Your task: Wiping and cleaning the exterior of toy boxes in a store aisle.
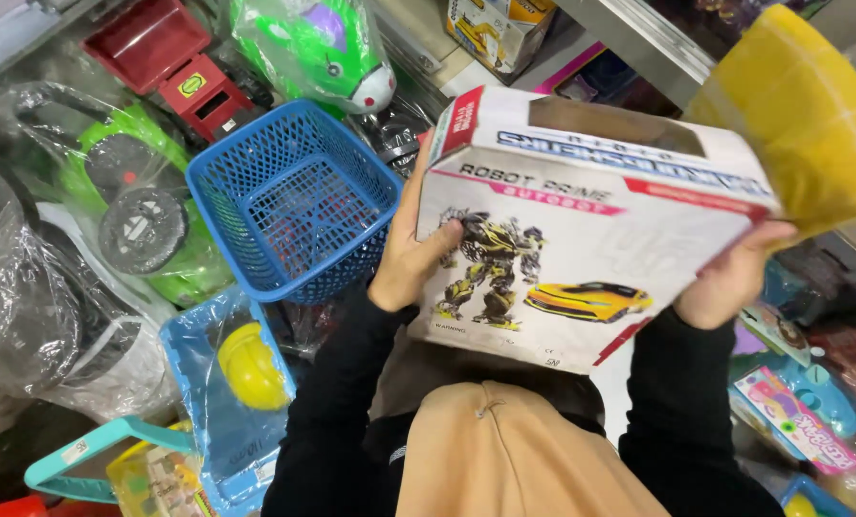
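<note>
Both hands are up in front of my chest, holding a white toy box (pixel 581 239) flat-on to my view. The box shows a picture of a yellow robot and a yellow car, and it has a cut-out window in the top face. No table carries it; it hangs in the air between my hands, above my tan hood (pixel 523 450).

Left hand (pixel 411 254): grip closed on the box's left edge, thumb laid across the front panel, fingers hidden behind.

Right hand (pixel 729 278): grip closed on the lower right corner, thumb on the front, the rest hidden behind the card.

A yellow cloth (pixel 801 115) shows just above the right hand, near the box's upper right corner. I cannot tell whether my right hand holds it or whether it touches the box.

Below and left of the box: a blue mesh basket (pixel 294 201), apart from it. Further left are a green ride-on car (pixel 145 196) in clear wrap and a red toy truck (pixel 179 62). A yellow toy helmet (pixel 251 364) lies in a blue pack lower left.

Handling judgement: thin card, likely light, with a window that could buckle. Press on the edges and corners rather than the panel middle. Keep the two grips well apart so the box stays level. Turn it slowly, clear of the shelf rail (pixel 638 38) above.
</note>
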